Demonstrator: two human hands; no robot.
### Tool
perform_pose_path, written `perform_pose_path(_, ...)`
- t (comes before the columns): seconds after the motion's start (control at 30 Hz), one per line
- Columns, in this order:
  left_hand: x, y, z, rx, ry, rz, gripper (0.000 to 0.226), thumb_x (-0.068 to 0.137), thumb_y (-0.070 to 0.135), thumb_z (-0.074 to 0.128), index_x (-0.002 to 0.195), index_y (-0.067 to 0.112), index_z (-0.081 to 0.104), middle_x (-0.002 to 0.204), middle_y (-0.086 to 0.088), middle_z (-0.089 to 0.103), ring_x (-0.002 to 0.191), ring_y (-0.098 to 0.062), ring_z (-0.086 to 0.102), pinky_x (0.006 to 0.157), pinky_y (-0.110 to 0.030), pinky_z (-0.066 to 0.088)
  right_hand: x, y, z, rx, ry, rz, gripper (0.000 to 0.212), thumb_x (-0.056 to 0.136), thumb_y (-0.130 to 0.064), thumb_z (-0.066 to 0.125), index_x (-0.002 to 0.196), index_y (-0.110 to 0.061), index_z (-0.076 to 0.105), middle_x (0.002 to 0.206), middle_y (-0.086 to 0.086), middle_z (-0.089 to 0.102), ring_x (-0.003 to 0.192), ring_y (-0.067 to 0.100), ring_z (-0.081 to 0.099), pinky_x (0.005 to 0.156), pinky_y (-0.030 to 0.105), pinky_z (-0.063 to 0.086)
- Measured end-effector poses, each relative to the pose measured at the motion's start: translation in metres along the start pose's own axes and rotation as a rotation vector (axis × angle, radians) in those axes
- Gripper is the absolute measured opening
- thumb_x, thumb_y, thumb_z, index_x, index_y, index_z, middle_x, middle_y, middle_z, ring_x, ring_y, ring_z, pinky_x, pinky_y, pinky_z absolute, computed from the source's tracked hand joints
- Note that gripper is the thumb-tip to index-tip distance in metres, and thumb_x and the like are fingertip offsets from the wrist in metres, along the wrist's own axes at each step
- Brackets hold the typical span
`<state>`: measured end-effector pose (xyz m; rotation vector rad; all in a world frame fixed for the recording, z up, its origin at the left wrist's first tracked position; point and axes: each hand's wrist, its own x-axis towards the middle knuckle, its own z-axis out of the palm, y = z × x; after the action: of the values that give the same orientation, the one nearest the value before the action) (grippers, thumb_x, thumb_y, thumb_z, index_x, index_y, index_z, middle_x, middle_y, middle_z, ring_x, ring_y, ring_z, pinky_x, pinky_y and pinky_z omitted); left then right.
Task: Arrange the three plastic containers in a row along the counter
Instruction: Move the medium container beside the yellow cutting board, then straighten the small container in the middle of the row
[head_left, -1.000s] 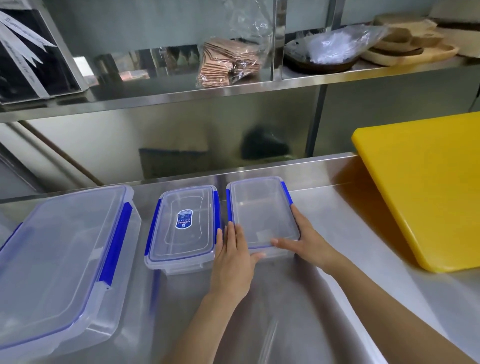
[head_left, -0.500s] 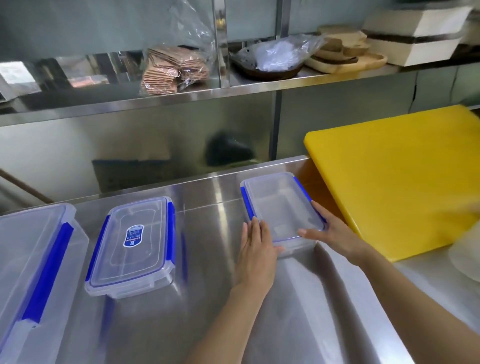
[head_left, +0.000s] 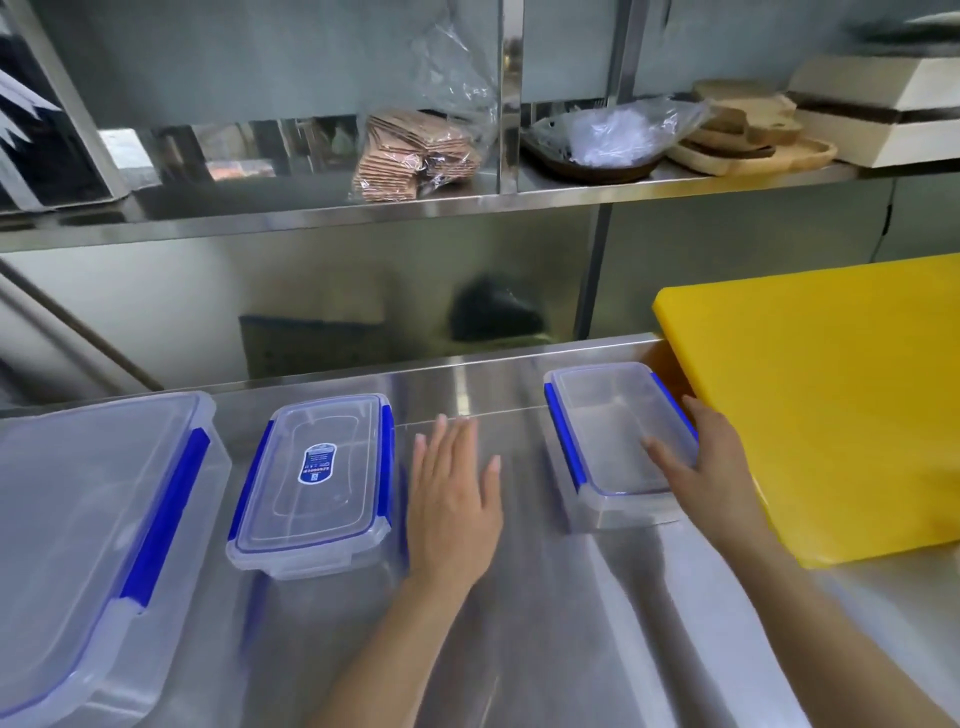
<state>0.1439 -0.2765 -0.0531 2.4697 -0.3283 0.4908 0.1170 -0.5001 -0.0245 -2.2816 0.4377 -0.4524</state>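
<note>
Far left, large container (head_left: 88, 545) with clear lid and blue side clips, partly cut off by the frame edge, sits on the steel counter (head_left: 519, 623). Just right of it, with a small gap, the middle container (head_left: 311, 483), lid on, blue label in the lid centre, blue clips on both long sides. Next, left hand (head_left: 452, 499) flat and open, fingers spread, palm down over bare counter between the middle container and the small one; its grip is wide, holding nothing, apart from both boxes, though whether it touches the counter is unclear. Clear stretch of counter around it. Then small container (head_left: 618, 431), clear with blue clips, near the counter's back edge. Right hand (head_left: 711, 467) lies on its right side, fingers over the lid and near right corner, thumb side against the right clip; grip is loosely curled on that box, pressing rather than lifting as far as shown. Immediately right, yellow cutting board (head_left: 831, 405), its edge just beside the small container and the right hand, blocking any space further right. Three boxes lie roughly in a line left to right. Above, steel shelf (head_left: 363, 213) carries a bagged stack of brown wafers (head_left: 415, 156), a dark bowl with crumpled plastic (head_left: 608, 140), wooden boards (head_left: 748, 135) and a white box (head_left: 883, 114).
</note>
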Motion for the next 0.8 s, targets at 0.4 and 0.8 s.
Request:
perform_pose_path(0.4,-0.013,-0.156,-0.088,-0.041,-0.124,-0.578,0.061,0.091,0.053,0.031,0.146,0.027,0.025,0.152,-0.005,0.033,0.137,-0.026,0.035,0.108,-0.049,0.036,-0.074,-0.126,0.184,0.385,-0.708,-0.054,0.070,0.075,-0.061,0.056,0.138,-0.040,0.032,0.139,-0.006,0.046,0.126,0.013,0.048,0.108,0.045,0.041)
perform_pose_path(0.8,-0.007,-0.090,-0.060,-0.154,-0.153,-0.593,0.056,0.098,0.039,0.029,0.149,0.021,0.014,0.154,-0.003,0.023,0.131,-0.025,0.040,0.100,-0.041,0.043,-0.061,-0.098,0.155,0.302,-0.553,-0.037,0.060,0.092,-0.038,0.049,0.145,-0.034,0.020,0.142,0.002,0.036,0.123,0.016,0.047,0.096,0.030,0.046)
